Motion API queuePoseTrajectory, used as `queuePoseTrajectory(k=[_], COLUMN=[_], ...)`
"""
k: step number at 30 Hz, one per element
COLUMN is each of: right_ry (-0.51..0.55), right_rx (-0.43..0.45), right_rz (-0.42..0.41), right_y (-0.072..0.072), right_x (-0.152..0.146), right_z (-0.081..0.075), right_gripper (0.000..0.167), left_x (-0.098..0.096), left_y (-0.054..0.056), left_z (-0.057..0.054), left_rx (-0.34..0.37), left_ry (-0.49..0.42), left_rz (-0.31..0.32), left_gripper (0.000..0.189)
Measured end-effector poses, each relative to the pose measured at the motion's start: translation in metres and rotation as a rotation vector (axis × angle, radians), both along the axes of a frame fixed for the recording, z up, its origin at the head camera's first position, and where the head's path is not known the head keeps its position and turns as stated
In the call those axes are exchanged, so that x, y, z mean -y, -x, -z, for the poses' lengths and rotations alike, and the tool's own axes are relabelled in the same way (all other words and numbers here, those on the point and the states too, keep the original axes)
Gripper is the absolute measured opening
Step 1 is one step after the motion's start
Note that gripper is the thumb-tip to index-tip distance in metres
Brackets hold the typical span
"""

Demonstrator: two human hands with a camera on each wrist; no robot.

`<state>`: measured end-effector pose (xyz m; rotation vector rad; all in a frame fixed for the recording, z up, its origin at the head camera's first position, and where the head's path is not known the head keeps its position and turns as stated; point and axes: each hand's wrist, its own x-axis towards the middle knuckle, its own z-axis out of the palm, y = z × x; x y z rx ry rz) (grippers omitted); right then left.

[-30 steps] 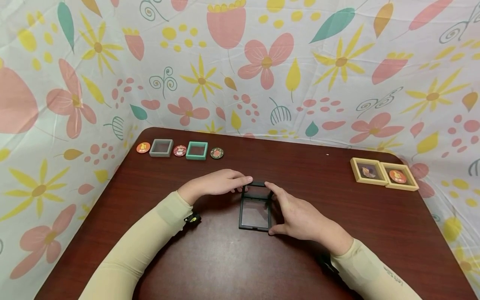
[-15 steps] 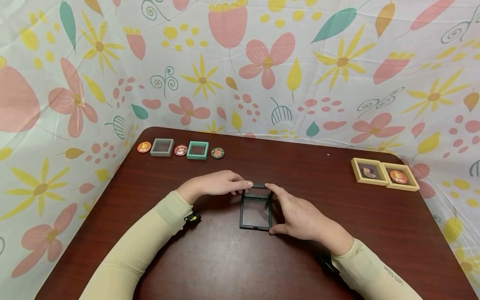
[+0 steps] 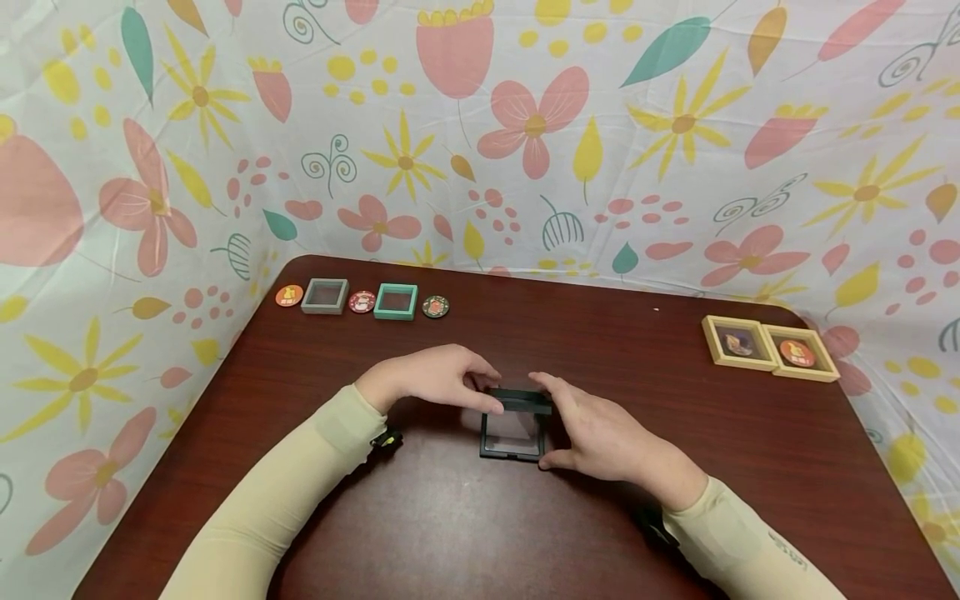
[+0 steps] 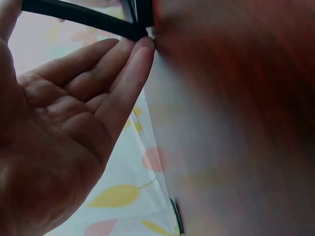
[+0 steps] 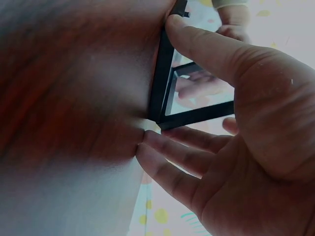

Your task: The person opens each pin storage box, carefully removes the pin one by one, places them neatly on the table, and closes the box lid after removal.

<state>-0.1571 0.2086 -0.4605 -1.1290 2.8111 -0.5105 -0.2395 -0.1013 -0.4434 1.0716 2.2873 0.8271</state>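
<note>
Black and half-folded, with frame lid (image 3: 529,405) not yet flat on nearer frame base (image 3: 512,433). Touched by loosely spread left hand (image 3: 444,377) and spread right hand (image 3: 602,432).

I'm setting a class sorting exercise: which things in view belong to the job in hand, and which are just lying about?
Job in hand:
black hinged frame, lid part-raised
left hand, at the lid
right hand, at the base

Lying about, apparently:
grey frame
teal frame
orange round badge
red round badge
dark round badge
two yellow frames
</note>
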Motion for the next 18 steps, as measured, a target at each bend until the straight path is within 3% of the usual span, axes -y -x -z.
queuePoseTrajectory(k=[6,13,18], right_ry=[0.007,-0.021,-0.047], right_rx=[-0.029,-0.033,-0.048], right_rz=[-0.041,-0.055,-0.061], right_y=[0.001,0.0,-0.001], right_x=[-0.001,0.0,0.001], right_z=[0.0,0.0,-0.001], right_gripper=[0.11,0.106,0.105], left_x=[-0.007,-0.019,-0.026], left_y=[-0.01,-0.023,-0.032], left_z=[-0.002,-0.002,-0.004], left_rx=[-0.152,-0.352,-0.444], left_ry=[0.074,0.19,0.265], left_rz=[0.038,0.106,0.118], left_gripper=[0.078,0.075,0.077])
